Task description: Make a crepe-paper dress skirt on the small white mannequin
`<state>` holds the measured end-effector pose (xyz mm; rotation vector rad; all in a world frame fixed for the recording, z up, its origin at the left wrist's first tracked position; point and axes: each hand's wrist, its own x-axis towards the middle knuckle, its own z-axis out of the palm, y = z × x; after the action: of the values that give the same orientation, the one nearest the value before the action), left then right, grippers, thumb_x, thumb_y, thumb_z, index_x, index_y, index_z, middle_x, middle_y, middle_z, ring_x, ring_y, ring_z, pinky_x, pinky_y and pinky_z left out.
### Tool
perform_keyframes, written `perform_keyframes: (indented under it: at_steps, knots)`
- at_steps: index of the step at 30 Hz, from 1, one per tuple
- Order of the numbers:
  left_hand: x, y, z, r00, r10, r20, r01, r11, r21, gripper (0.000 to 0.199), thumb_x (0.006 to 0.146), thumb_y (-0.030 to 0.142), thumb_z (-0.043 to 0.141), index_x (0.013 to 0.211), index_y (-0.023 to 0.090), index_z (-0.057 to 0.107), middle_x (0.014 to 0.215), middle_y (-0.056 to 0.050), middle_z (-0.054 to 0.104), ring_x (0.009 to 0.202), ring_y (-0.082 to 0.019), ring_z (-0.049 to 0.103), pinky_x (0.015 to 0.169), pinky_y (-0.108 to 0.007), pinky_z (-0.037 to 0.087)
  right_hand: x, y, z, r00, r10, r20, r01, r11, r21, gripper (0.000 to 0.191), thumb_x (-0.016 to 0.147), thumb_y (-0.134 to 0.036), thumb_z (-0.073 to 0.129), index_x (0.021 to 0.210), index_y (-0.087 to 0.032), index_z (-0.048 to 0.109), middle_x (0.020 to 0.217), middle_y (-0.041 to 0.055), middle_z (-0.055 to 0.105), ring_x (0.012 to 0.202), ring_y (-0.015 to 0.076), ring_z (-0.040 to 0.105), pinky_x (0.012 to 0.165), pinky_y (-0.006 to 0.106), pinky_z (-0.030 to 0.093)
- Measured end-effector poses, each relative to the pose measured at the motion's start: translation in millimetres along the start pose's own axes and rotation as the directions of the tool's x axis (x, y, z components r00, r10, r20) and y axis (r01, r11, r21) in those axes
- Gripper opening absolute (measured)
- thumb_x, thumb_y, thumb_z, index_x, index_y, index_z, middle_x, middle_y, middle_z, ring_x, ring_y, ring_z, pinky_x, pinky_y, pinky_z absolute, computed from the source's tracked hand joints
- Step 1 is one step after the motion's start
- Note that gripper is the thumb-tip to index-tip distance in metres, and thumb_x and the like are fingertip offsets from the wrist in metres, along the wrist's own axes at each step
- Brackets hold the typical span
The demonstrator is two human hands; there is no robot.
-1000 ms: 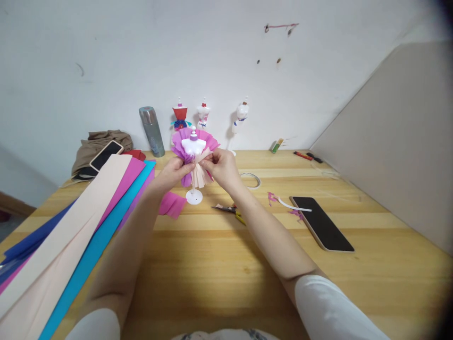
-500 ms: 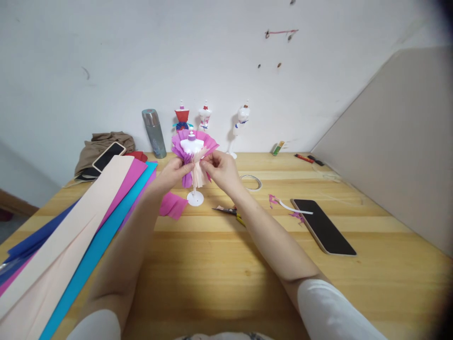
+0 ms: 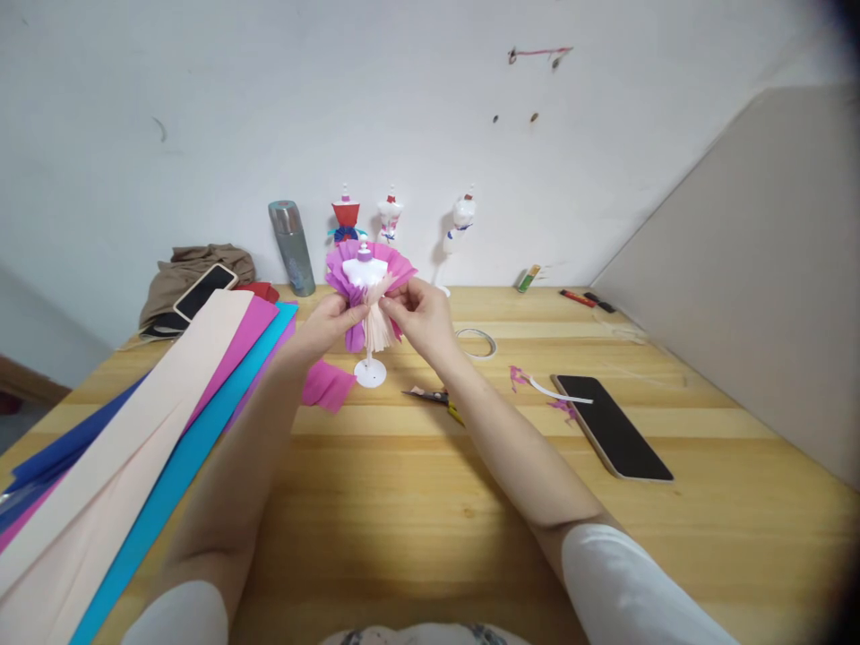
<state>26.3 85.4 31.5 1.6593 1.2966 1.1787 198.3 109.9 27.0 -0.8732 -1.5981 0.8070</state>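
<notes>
A small white dress form [image 3: 366, 272] stands upright on its round base, dressed in gathered crepe paper. Purple and magenta pleats [image 3: 339, 269] fan out behind its shoulders, and a pale pink pleated piece [image 3: 380, 330] covers its front. At the waist, my left hand [image 3: 331, 324] pinches the paper from the left, thumb laid across the front. My right hand [image 3: 420, 313] pinches the pale pink paper from the right side. The fingers behind the paper are partly hidden. Below the hands lie a magenta paper piece [image 3: 328, 387] and scissors [image 3: 436, 399].
Long crepe paper strips [image 3: 134, 448] cover the left side. Behind stand a flask [image 3: 293, 251] and several other dress forms [image 3: 346, 217]. To the right are a tape roll [image 3: 494, 345], a phone [image 3: 618, 430], paper scraps [image 3: 517, 378] and a glue stick [image 3: 528, 279]. A second phone [image 3: 206, 292] rests near brown cloth [image 3: 194, 264].
Both hands keep nearly the same grip at the waist of the dress form. The camera view has shifted very slightly.
</notes>
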Motion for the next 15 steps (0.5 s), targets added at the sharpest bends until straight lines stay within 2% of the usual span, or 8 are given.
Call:
perform_keyframes:
  at_steps: [5,10,15]
  knots:
    - [-0.5,-0.6,0.8,1.0,0.016,-0.017,-0.016,1.0,0.016,0.043,0.075,0.054,0.067,0.095,0.016,0.067,0.089,-0.003,0.07,0.092,-0.023,0.065,0.08,-0.033,0.053,-0.5,-2.1,1.4,0.999,0.044,0.012,-0.044,0.999,0.002,0.013,0.071,-0.03,0.068,0.075,-0.018,0.064,0.067,-0.0006,0.064,0.063,0.0136,0.055,0.063,0.029,0.042]
    - [-2.2,1.1,4.7,0.998,0.053,-0.039,-0.053,0.998,0.019,0.032,0.079,0.049,0.067,0.089,0.018,0.066,0.078,-0.003,0.066,0.087,-0.022,0.064,0.074,-0.031,0.053,1.0,-3.1,3.4,0.999,0.049,0.003,-0.049,0.999,0.018,0.013,0.071,-0.028,0.069,0.069,-0.018,0.061,0.066,-0.0006,0.063,0.062,0.0135,0.055,0.063,0.029,0.042]
    - [-2.5,-0.1,5.5,0.998,0.051,-0.045,-0.051,0.999,-0.007,0.035,0.078,0.05,0.067,0.09,0.018,0.067,0.081,-0.003,0.068,0.085,-0.021,0.063,0.073,-0.031,0.052,-0.2,-2.1,5.9,1.0,0.021,-0.008,-0.021,0.999,0.032,0.011,0.072,-0.026,0.067,0.069,-0.019,0.059,0.065,-0.0016,0.062,0.062,0.0134,0.055,0.064,0.029,0.043]
